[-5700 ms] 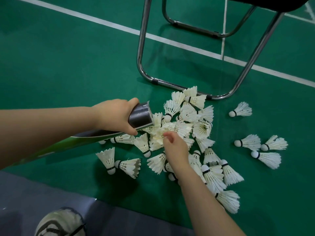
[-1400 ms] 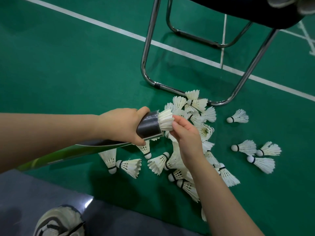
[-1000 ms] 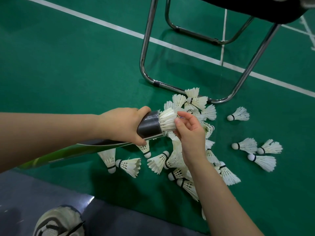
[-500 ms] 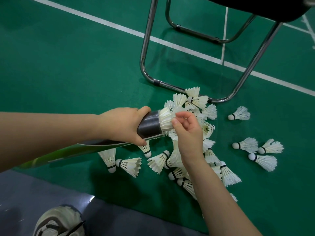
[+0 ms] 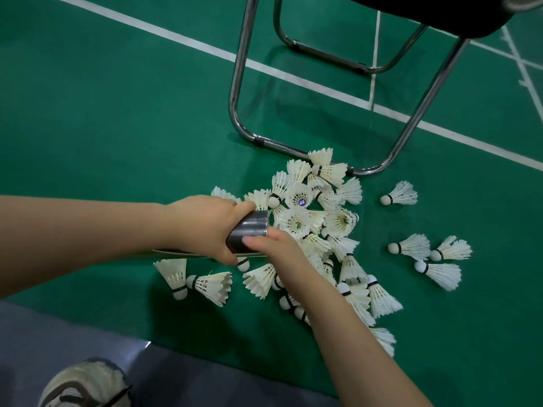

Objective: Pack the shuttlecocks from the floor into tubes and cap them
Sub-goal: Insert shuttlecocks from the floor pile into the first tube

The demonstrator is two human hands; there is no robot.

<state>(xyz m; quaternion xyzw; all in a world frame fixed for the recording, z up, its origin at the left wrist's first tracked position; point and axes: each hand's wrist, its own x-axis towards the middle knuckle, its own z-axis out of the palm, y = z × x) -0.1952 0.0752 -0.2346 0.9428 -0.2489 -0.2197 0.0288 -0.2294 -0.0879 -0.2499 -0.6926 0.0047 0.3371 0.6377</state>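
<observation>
Your left hand [image 5: 205,224] curls round the tube [image 5: 250,229] near its mouth; your right hand [image 5: 282,249] covers that mouth, thumb on tube, fingers hidden: grip unclear

The head-worn wide-angle camera looks forward and down, close above the left hand [image 5: 205,227] and right hand [image 5: 280,249].
</observation>
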